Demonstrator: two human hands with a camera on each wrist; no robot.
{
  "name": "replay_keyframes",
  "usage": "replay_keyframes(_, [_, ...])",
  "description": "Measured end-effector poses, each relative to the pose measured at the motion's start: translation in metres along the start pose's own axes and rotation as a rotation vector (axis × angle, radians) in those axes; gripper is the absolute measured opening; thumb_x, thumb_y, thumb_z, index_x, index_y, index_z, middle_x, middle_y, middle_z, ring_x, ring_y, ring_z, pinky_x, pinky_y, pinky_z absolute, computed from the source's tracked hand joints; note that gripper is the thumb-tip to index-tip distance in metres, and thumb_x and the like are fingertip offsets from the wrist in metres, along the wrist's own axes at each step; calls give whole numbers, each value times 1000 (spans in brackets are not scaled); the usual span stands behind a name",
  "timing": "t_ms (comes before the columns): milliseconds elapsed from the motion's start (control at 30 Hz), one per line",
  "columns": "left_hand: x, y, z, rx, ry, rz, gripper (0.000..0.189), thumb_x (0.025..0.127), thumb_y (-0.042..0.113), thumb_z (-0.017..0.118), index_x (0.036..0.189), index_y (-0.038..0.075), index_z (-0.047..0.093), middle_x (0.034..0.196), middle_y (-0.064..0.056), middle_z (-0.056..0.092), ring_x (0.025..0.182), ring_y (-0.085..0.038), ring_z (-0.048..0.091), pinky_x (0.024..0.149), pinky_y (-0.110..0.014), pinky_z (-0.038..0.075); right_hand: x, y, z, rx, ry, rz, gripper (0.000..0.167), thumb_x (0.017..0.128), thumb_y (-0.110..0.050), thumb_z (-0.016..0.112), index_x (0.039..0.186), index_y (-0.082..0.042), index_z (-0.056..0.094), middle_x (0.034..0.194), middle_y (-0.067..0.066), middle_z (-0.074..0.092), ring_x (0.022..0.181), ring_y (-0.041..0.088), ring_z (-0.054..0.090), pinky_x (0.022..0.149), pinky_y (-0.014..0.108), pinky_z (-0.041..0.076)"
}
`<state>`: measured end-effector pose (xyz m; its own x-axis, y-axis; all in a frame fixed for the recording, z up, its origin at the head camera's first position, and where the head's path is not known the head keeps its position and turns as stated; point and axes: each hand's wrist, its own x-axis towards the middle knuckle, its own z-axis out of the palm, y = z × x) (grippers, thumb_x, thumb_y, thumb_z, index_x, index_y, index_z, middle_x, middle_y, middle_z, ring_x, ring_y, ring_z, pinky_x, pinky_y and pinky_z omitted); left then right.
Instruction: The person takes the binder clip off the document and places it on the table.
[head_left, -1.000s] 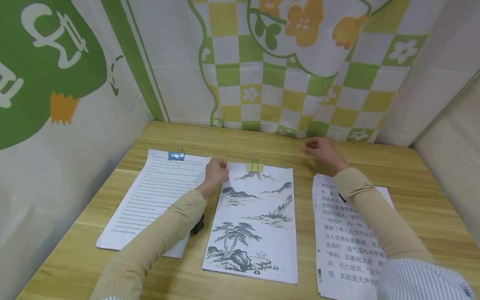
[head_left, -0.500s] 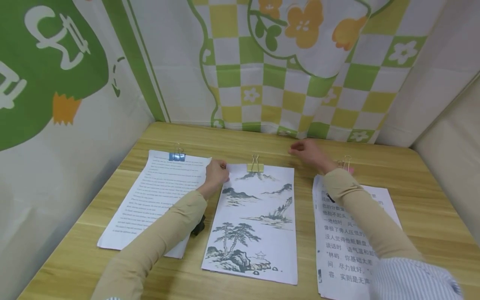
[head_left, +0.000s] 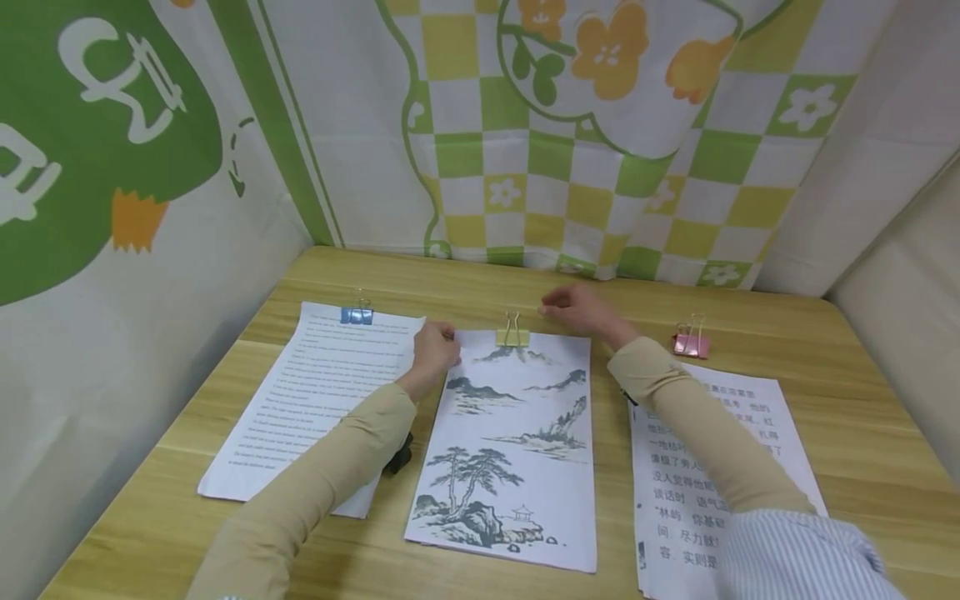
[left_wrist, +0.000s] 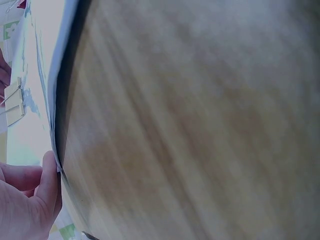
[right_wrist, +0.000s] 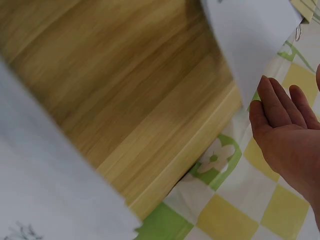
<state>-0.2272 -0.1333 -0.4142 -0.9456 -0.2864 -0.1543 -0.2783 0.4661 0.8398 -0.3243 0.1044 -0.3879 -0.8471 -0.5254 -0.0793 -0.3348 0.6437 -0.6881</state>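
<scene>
My left hand (head_left: pixel 435 357) pinches the top left corner of the middle stack of paper (head_left: pixel 536 500), printed with an ink landscape. The thumb and fingers meet at its edge in the left wrist view. A yellow binder clip (head_left: pixel 513 337) grips the stack's top edge, its wire handles upright. My right hand (head_left: pixel 581 310) hovers just right of that clip, beyond the stack's top right corner. Its fingers (right_wrist: pixel 280 105) are loosely extended in the right wrist view, holding nothing.
To the left lies a text stack (head_left: pixel 300 408) with a blue binder clip (head_left: pixel 357 315). At right, another text stack (head_left: pixel 757 400) lies partly under my right forearm; a pink binder clip (head_left: pixel 691 343) stands at its top. A black clip (head_left: pixel 401 457) shows beside my left sleeve. A patterned curtain (head_left: pixel 555 150) hangs behind the table.
My right hand has moved left from above the right stack toward the yellow clip, uncovering the pink clip. The left hand has stayed at the middle stack's corner.
</scene>
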Motion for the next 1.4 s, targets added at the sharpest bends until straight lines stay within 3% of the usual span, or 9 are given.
replay_keyframes(200, [1, -1, 1, 14, 3, 5, 35, 84, -6, 49, 117, -5, 61, 105, -22, 65, 74, -21, 66, 64, -23, 57, 7, -10, 13, 37, -4, -37, 40, 92, -22, 59, 123, 4, 57, 123, 23, 61, 114, 35, 58, 100, 43, 47])
replay_keyframes(533, [1, -2, -1, 24, 5, -9, 36, 84, -5, 49, 118, -3, 61, 107, -21, 65, 66, -15, 63, 64, -23, 56, 12, -13, 23, 172, -29, -49, 40, 94, -19, 55, 124, 8, 54, 125, 26, 58, 116, 37, 57, 100, 43, 47])
replay_keyframes(1000, [0, 0, -1, 17, 1, -7, 35, 84, -6, 49, 116, -5, 61, 108, -22, 65, 75, -22, 68, 67, -25, 57, 16, -20, 31, 211, -42, -18, 41, 93, -20, 58, 124, 7, 55, 126, 25, 59, 118, 35, 57, 102, 42, 46])
replay_keyframes(1400, [-1, 0, -1, 39, 8, 7, 33, 84, -5, 49, 115, -5, 62, 105, -22, 66, 66, -16, 64, 64, -23, 57, 16, -22, 33, 244, -31, 51, 42, 92, -22, 60, 123, 6, 55, 121, 24, 61, 112, 32, 58, 94, 37, 49])
